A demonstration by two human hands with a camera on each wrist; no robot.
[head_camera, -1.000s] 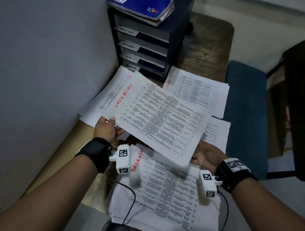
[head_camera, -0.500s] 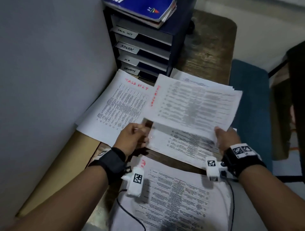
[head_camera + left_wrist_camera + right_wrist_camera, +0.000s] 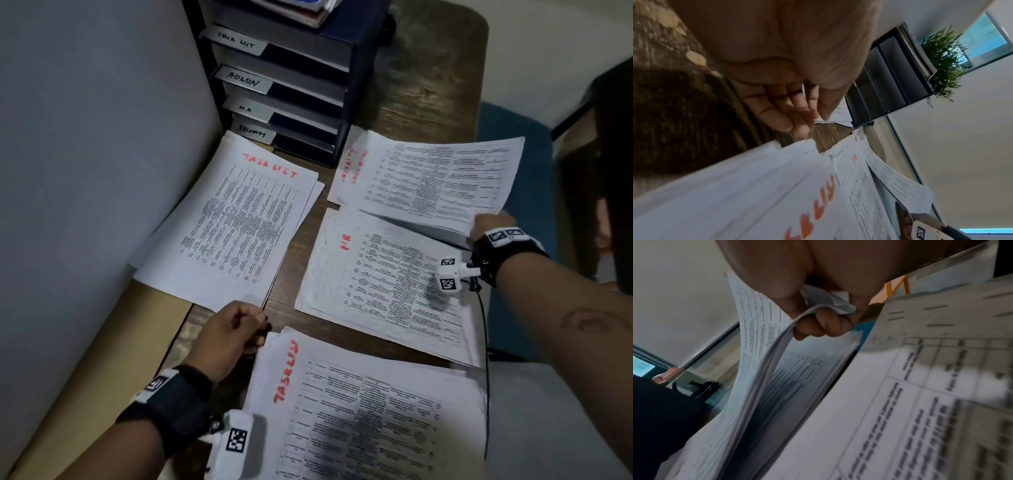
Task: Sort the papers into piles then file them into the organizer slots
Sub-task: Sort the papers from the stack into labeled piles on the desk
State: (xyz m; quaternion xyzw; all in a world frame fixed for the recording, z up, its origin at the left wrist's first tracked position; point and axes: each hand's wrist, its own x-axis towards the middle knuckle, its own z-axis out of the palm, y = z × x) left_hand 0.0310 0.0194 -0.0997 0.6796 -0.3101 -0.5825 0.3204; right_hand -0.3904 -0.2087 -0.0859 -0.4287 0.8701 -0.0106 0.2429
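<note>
My right hand (image 3: pixel 488 224) pinches the near right corner of a printed sheet (image 3: pixel 435 178), thumb and curled fingers (image 3: pixel 818 324) closed on its paper edge (image 3: pixel 760 340). The sheet hangs just over the far right pile marked in red (image 3: pixel 349 164). Below it lies the HR pile (image 3: pixel 387 284). The TASK LIST pile (image 3: pixel 236 222) lies at the left. My left hand (image 3: pixel 236 329) holds nothing, its fingers (image 3: pixel 789 112) relaxed beside the top left corner of the mixed stack (image 3: pixel 359 411) nearest me. The dark blue organizer (image 3: pixel 356 85) stands at the back with labelled slots.
A grey partition wall (image 3: pixel 85 154) closes the left side. Books lie on top of the organizer (image 3: pixel 308 10). Bare brown desk (image 3: pixel 428 85) shows to its right. A blue chair seat (image 3: pixel 513 164) sits past the desk's right edge. A cable (image 3: pixel 484 325) runs from my right wrist.
My left hand let go of the sheet and drew back toward the near stack. My right hand carried the sheet to the right, over the far right pile.
</note>
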